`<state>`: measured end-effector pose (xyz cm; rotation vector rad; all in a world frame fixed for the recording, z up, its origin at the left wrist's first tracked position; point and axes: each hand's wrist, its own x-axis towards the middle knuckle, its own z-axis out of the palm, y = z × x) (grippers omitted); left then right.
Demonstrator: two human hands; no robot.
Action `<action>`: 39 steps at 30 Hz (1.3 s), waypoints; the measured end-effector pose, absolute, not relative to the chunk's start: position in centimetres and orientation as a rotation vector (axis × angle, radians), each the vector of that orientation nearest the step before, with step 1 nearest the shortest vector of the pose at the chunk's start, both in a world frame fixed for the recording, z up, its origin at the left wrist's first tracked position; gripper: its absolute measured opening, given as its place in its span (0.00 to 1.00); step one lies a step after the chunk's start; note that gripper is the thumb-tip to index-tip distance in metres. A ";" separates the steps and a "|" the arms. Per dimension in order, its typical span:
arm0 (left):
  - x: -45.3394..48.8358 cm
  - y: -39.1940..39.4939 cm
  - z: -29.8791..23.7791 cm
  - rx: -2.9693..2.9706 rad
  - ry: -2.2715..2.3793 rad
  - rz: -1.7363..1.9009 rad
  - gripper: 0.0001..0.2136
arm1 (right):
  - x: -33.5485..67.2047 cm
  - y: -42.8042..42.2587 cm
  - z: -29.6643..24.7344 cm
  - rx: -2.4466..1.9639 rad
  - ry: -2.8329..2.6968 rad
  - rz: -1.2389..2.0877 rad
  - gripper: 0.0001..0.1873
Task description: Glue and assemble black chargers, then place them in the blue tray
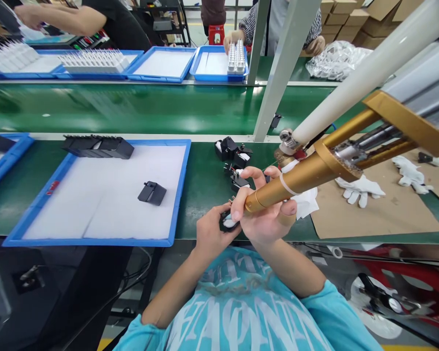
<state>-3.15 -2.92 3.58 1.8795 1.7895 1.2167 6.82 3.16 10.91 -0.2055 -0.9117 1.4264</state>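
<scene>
My left hand is closed round a small black plastic housing, pale inside, above the bench's front edge. My right hand is beside it, palm turned up, its thumb against the housing's right side and its other fingers curled. A gold cylindrical tool slants down across the right palm and hides part of the fingers. Whether that hand grips the tool I cannot tell. Just beyond my hands lies a heap of black housings, some with white parts and thin wires.
A blue-rimmed tray to the left holds one black housing and a row of them. White gloves lie on cardboard at right. A slanted metal post rises behind. Co-workers' hands are across the green conveyor.
</scene>
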 end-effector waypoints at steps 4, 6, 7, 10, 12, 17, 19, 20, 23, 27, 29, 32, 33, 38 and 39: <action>-3.8 -2.6 3.5 1.830 1.836 1.000 0.13 | 7.0 3.4 10.6 -0.224 -0.907 1.414 0.24; -4.6 -2.4 3.3 1.797 1.840 0.872 0.11 | 7.4 3.6 10.4 -0.238 -0.914 1.399 0.25; -5.0 -2.3 3.1 1.767 1.829 0.822 0.11 | 7.7 3.7 10.3 -0.237 -0.912 1.397 0.25; -6.3 -1.9 2.8 1.632 1.739 0.741 0.15 | 8.7 4.0 10.0 -0.216 -0.892 1.398 0.23; -6.9 -1.5 2.8 1.543 1.630 0.721 0.20 | 9.4 4.2 9.9 -0.217 -0.884 1.392 0.23; -7.2 0.3 2.7 1.400 1.379 0.785 0.23 | 10.4 4.5 9.5 -0.255 -0.867 1.372 0.23; -6.8 0.9 2.6 1.392 1.307 0.807 0.18 | 10.6 4.5 9.4 -0.267 -0.865 1.370 0.22; -6.6 1.0 2.5 1.403 1.296 0.824 0.15 | 10.7 4.5 9.4 -0.270 -0.866 1.368 0.21; -6.1 1.0 2.1 1.539 1.399 0.924 0.08 | 10.8 4.5 9.3 -0.278 -0.875 1.365 0.20; -5.9 0.5 1.7 1.863 1.589 1.006 0.07 | 11.0 4.4 9.2 -0.306 -0.891 1.369 0.21; -6.1 0.4 1.7 1.975 1.625 0.990 0.07 | 11.1 4.4 9.2 -0.298 -0.883 1.372 0.21; -6.4 0.4 2.3 2.119 1.608 0.927 0.12 | 11.2 4.3 9.1 -0.277 -0.874 1.373 0.21; -6.5 0.3 2.6 2.173 1.586 0.887 0.15 | 11.2 4.3 9.1 -0.275 -0.875 1.370 0.20; -7.2 -0.5 3.9 2.408 1.493 0.698 0.27 | 11.5 4.3 9.1 -0.303 -0.891 1.358 0.20; -7.2 -0.7 3.8 2.442 1.498 0.714 0.26 | 11.5 4.3 9.1 -0.302 -0.892 1.357 0.20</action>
